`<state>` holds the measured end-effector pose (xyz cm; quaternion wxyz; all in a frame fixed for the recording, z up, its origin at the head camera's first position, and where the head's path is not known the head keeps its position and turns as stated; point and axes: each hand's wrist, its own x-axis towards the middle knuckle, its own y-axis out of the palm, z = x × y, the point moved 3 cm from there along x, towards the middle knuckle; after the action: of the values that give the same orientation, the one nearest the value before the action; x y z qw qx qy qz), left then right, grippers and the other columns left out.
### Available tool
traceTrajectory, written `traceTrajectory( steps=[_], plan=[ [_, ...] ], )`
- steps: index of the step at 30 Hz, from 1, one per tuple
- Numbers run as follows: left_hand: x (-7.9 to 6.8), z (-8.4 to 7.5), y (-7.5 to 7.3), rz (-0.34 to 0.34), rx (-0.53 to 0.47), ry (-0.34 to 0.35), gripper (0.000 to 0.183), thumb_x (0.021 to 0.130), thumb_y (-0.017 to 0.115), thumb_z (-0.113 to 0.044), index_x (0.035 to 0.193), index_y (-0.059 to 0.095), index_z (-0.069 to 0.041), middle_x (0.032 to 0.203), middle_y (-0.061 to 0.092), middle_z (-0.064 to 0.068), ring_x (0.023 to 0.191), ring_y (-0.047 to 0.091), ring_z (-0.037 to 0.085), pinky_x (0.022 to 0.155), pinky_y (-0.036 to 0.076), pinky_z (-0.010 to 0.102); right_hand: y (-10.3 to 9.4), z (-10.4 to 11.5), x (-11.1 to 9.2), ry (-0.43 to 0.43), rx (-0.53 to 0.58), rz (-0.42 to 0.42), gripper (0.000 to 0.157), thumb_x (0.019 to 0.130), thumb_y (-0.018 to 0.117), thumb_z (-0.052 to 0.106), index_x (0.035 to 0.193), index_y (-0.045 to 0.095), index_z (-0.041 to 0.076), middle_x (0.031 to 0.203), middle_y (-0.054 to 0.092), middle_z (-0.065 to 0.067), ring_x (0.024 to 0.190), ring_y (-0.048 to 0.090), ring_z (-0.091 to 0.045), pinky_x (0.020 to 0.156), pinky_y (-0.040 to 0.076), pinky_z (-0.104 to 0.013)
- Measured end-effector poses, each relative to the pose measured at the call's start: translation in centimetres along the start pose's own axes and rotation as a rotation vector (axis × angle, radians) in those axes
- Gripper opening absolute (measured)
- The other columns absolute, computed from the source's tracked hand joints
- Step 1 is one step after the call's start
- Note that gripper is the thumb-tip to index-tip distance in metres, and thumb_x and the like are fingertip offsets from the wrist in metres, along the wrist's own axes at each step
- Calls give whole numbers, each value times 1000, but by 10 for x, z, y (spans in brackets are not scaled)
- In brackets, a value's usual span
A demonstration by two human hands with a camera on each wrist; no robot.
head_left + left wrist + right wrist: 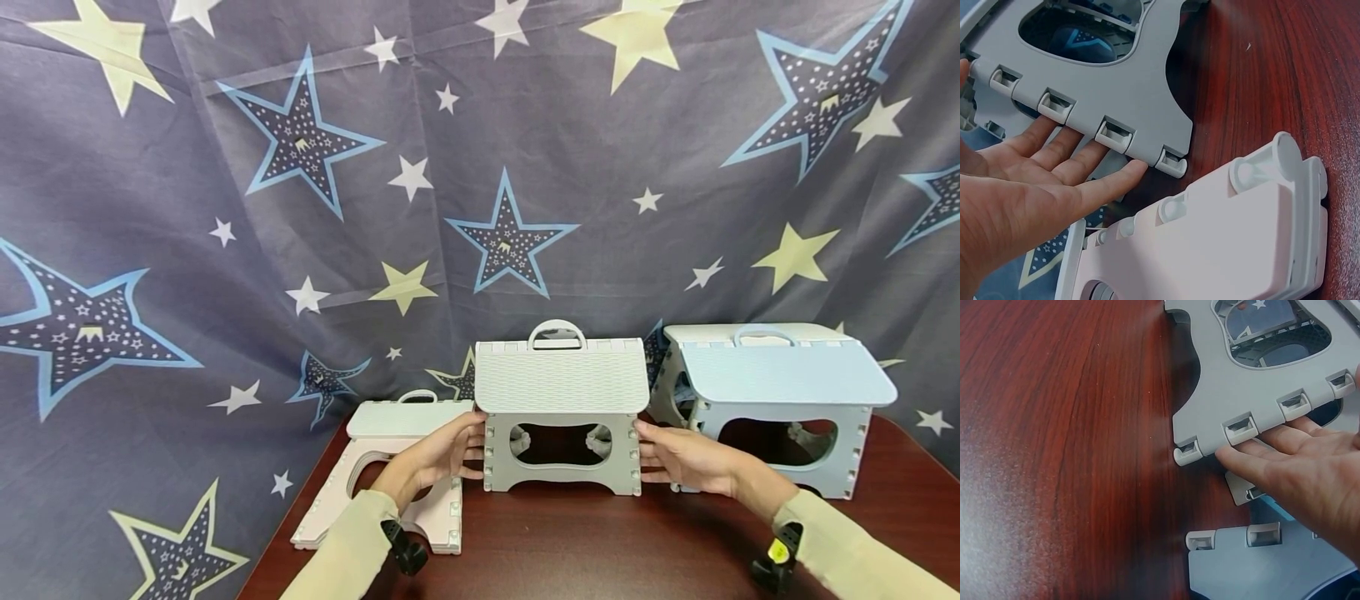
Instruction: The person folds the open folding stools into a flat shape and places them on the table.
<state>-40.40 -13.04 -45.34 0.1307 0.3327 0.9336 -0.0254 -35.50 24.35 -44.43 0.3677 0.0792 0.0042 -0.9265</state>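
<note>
Clearly, any lettering on the yellow sticker (778, 551) of the right-wrist camera (763, 575) is too small to read; the curtain (360, 242) at the far side carries printed stars, the blue-edged ones with little crown marks (90, 333) in their middles. On the dark red wood-grain table (555, 550), a folded pink-and-white step stool (1210, 231) lies to the left, just beside the left hand (441, 450) and partly covered by it in the head view. To the right stands an unfolded light-blue-and-white step stool (787, 375), close behind the right hand (693, 458) — so each hand works in a narrow gap. Between them, at the middle of the table, is the grey folding step stool (562, 379), upright and unfolded, its arched handle (557, 324) raised above the textured top. The left hand, fingers mostly straight, touches its left hinged edge; the right hand mirrors this on the right edge — fingers extended, palm facing the stool. Cream sleeves (345, 542) reach in from the near side.
</note>
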Motion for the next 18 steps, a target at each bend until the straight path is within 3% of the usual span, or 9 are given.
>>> traceTrajectory(
  steps=[12, 18],
  plan=[
    [2, 0, 0, 2, -12, -1, 64, 105, 28, -44, 150, 38, 1, 155, 43, 23, 122, 56, 24, 97, 49, 43, 0, 1, 2, 10, -5, -4, 73, 112, 24, 45, 159, 5, -9, 160, 29, -33, 135, 50, -18, 120, 35, -52],
    [2, -1, 1, 6, -14, 0, 65, 104, 29, -45, 150, 38, 1, 155, 43, 22, 122, 56, 24, 98, 49, 43, 1, 2, 2, 11, 3, 7, 72, 112, 24, 45, 159, 7, -7, 160, 30, -33, 135, 50, -18, 120, 34, -53]
  ],
)
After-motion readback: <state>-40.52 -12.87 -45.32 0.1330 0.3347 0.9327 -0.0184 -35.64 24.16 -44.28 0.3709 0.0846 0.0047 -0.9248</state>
